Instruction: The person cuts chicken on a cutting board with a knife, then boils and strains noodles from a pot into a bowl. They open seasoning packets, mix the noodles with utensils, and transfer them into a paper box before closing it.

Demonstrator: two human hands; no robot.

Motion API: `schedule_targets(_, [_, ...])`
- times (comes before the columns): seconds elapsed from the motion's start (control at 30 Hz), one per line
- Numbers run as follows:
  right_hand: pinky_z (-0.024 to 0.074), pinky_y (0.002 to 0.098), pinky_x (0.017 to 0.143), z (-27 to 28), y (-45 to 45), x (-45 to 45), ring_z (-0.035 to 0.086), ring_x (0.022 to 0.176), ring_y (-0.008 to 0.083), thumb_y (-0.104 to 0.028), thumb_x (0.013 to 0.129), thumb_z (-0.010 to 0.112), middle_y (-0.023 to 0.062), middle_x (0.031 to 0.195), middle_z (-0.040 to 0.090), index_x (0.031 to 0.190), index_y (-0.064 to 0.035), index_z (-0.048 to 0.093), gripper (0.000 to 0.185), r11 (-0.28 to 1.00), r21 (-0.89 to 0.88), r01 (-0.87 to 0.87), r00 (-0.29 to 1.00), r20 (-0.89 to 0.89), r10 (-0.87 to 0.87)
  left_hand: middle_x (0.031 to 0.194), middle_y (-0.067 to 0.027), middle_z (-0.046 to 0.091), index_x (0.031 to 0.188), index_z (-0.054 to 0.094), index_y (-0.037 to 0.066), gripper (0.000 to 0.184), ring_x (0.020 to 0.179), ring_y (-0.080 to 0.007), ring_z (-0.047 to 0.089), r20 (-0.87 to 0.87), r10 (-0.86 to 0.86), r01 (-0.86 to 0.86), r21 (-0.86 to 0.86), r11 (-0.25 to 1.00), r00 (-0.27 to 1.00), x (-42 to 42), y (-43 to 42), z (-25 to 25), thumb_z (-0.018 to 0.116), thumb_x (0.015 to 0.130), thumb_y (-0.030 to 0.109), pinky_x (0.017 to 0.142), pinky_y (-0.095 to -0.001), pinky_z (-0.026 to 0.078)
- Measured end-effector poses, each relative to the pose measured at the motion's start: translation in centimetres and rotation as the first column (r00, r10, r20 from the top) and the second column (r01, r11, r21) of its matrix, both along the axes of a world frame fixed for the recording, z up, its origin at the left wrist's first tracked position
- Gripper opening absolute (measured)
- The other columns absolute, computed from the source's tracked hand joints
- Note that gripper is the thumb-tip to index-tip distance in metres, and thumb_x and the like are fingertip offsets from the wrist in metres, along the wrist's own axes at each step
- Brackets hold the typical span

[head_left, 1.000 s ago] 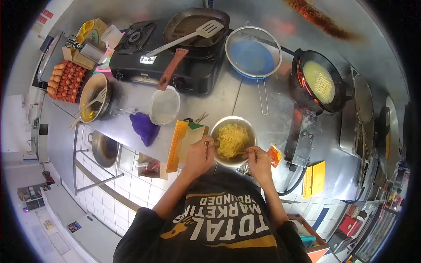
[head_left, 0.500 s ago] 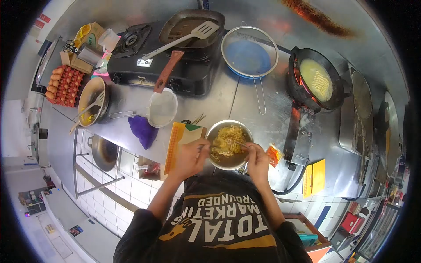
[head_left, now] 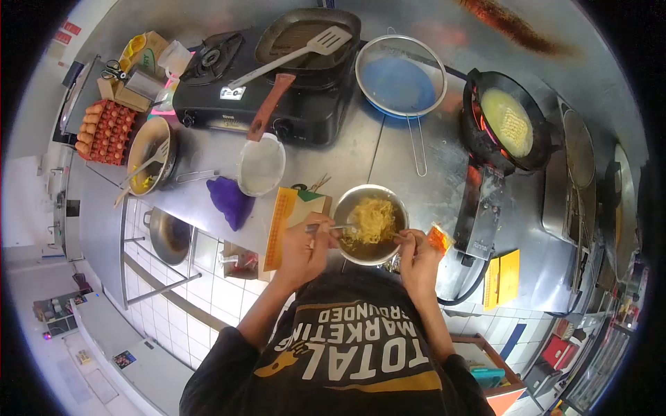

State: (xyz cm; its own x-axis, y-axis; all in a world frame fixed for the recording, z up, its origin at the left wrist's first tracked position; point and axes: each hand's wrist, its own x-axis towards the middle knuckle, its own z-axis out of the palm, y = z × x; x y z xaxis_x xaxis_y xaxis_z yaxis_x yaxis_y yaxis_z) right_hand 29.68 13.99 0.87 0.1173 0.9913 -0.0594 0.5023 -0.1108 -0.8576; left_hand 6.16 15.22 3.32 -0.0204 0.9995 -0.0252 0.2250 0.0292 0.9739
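Cooked yellow noodles (head_left: 374, 220) lie in a round metal bowl (head_left: 345, 252) close to my body. At the bowl's left rim, my left hand (head_left: 309, 251) is closed around a thin metal utensil (head_left: 334, 227) that reaches into the noodles. My right hand (head_left: 420, 262) pinches the handle of another slim metal utensil (head_left: 397, 236) at the right rim. The noodles hide the ends of both utensils, so whether they are forks or spoons cannot be made out. An orange-red sachet (head_left: 439, 238) lies just right of my right hand.
At right, a black wok (head_left: 547, 139) with a noodle block in liquid sits on a lit burner. A strainer (head_left: 409, 114) rests over a blue bowl. A black stove (head_left: 229, 111), small white-rimmed pan (head_left: 261, 166), purple cloth (head_left: 229, 202) and egg tray (head_left: 113, 132) stand left.
The noodles in the bowl have shifted and sit more heaped in the middle. My left hand's utensil now shows plainly across the left rim. The whole view has moved slightly.
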Motion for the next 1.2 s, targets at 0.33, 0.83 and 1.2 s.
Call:
schedule_targets(0.33, [0.0558,0.036,0.068,0.1,0.5,0.7,0.073,0.073,0.0271,-0.008,0.1,0.05,0.0193,0.082,0.073,0.101,0.0045,0.066,0.021,1.0,0.013,-0.018,0.969,0.245,0.015,0.074,-0.0099,0.068,0.1,0.061,-0.003,0.017,0.067,-0.016,0.071,-0.347,0.031,0.004,0.1,0.995,0.937,0.6,0.3,-4.2,0.049,0.103,0.009,0.06,-0.0289,0.056])
schedule_targets(0.83, [0.0533,0.0455,0.069,0.0,1.0,-0.4,0.067,0.072,0.0421,-0.006,0.095,0.055,0.0261,0.083,0.067,0.102,0.0039,0.065,0.015,0.98,0.097,-0.176,0.937,0.321,0.137,0.075,-0.0155,0.066,0.097,0.062,0.0,0.007,0.063,-0.0267,0.068,-0.351,0.029,0.095,0.331,0.939,0.936,0.9,0.8,-3.1,0.057,0.094,0.003,0.057,-0.0337,0.052])
schedule_targets(1.2, [0.056,0.034,0.069,1.7,-0.3,-1.1,0.072,0.073,0.0237,-0.008,0.101,0.051,0.0177,0.086,0.074,0.105,0.004,0.065,0.019,0.995,0.069,-0.078,0.997,0.015,0.077,0.078,-0.0112,0.067,0.103,0.057,-0.002,0.015,0.063,-0.0142,0.069,0.143,0.12,-0.095,-0.17,0.981,0.982,2.2,0.2,-4.6,0.045,0.104,0.007,0.06,-0.0271,0.057])
